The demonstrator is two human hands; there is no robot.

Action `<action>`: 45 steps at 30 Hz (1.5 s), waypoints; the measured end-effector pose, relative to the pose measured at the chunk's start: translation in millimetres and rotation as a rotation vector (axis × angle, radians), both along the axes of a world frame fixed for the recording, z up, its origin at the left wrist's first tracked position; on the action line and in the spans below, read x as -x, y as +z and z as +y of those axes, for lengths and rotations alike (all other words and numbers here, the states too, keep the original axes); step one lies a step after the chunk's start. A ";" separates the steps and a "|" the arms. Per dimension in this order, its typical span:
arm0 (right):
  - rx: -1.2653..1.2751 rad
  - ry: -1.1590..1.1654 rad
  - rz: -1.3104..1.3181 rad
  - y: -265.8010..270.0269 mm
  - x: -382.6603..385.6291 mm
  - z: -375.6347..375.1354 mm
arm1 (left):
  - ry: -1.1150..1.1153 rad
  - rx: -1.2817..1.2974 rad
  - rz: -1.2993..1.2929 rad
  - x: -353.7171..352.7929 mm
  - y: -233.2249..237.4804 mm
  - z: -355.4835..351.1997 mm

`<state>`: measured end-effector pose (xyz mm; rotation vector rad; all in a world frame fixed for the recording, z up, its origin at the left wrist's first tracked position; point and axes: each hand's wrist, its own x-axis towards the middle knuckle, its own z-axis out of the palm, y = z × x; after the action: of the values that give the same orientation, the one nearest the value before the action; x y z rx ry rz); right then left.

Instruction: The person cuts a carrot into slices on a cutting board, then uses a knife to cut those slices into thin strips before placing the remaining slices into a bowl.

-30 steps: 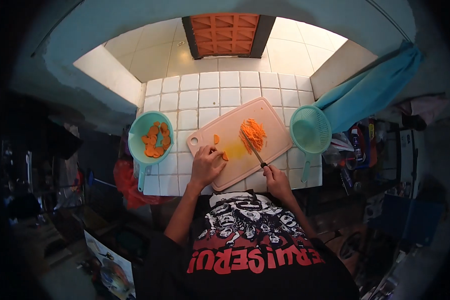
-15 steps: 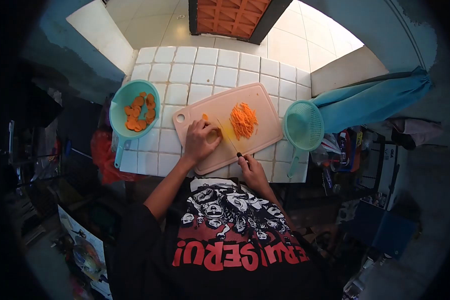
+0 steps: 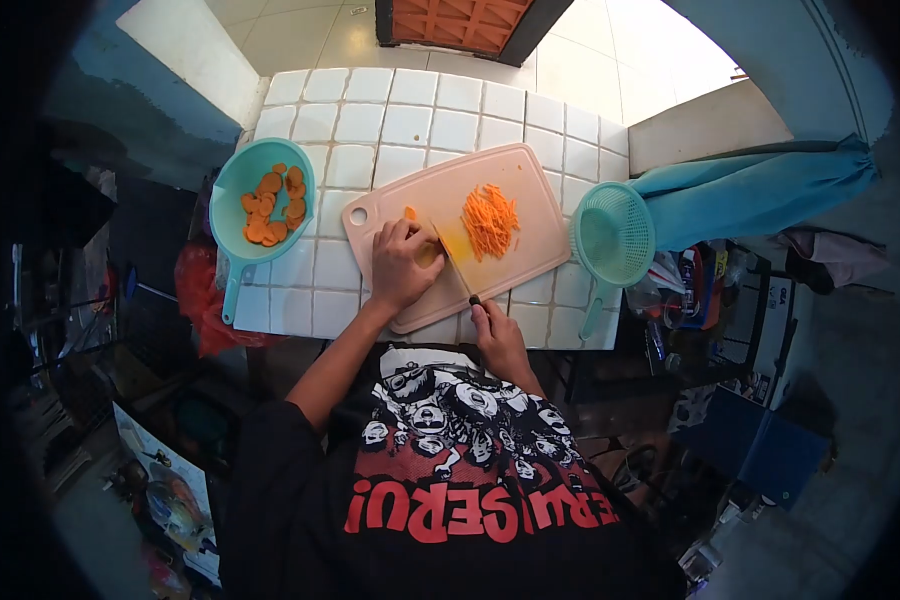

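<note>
My left hand (image 3: pixel 405 266) rests on the pink cutting board (image 3: pixel 425 194) with its fingers curled down. Whatever lies beneath the fingertips is hidden. Beside the fingers is a small orange carrot piece (image 3: pixel 410 213). My right hand (image 3: pixel 500 334) grips the dark handle of a knife (image 3: pixel 455 262). The thin blade touches or nearly touches the board, slanting up close to the left fingertips. A yellow-orange wet stain lies along the blade's right side. Farther right on the board sits a heap of shredded carrot (image 3: pixel 490 222).
At the left of the white tiled counter (image 3: pixel 360 122) stands a turquoise handled bowl (image 3: pixel 232 245) with several carrot slices (image 3: pixel 268 200). A turquoise handled strainer (image 3: pixel 615 232) stands right of the board. Blue cloth (image 3: pixel 760 195) hangs beyond it. A red plastic bag (image 3: pixel 202 300) hangs at the counter's left edge.
The whole view has shifted, so the counter and board appear higher. My right hand and the knife handle sit slightly closer to the board's near edge. The left hand looks nearly unchanged.
</note>
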<state>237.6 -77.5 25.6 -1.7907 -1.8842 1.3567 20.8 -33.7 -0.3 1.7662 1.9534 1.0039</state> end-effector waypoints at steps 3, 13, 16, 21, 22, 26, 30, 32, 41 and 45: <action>-0.048 0.016 -0.066 2.9 1.6 -0.2 | 0.003 0.001 0.001 -1.1 2.5 1.0; -0.085 0.047 -0.147 6.6 3.2 1.5 | 0.011 0.005 0.024 -3.4 -1.0 2.4; -0.078 0.054 -0.170 10.5 3.7 2.8 | 0.011 0.034 0.000 -3.8 1.0 2.5; -0.068 0.055 -0.204 15.9 6.1 4.8 | 0.010 0.054 0.001 -3.5 0.6 3.3; -0.066 0.064 -0.216 17.8 5.9 5.8 | 0.009 0.054 0.001 -3.3 0.6 3.3; -0.048 0.092 -0.204 20.6 4.5 9.9 | 0.011 0.048 0.001 -3.9 2.5 2.7; -0.028 0.127 -0.259 22.4 7.2 9.1 | 0.020 0.032 0.003 -4.7 2.0 3.3; -0.035 0.127 -0.266 21.9 9.1 8.9 | 0.018 0.034 -0.015 -4.5 2.5 3.1; -0.038 0.152 -0.290 22.3 18.2 21.9 | 0.022 0.028 -0.009 -5.1 2.6 4.7; 0.011 0.090 -0.235 23.4 -3.8 5.6 | 0.026 0.010 -0.002 -4.8 0.6 3.5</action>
<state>241.4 -71.9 49.0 -1.9679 -2.1018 1.2327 25.6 -30.2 0.2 1.7389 1.9813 1.0024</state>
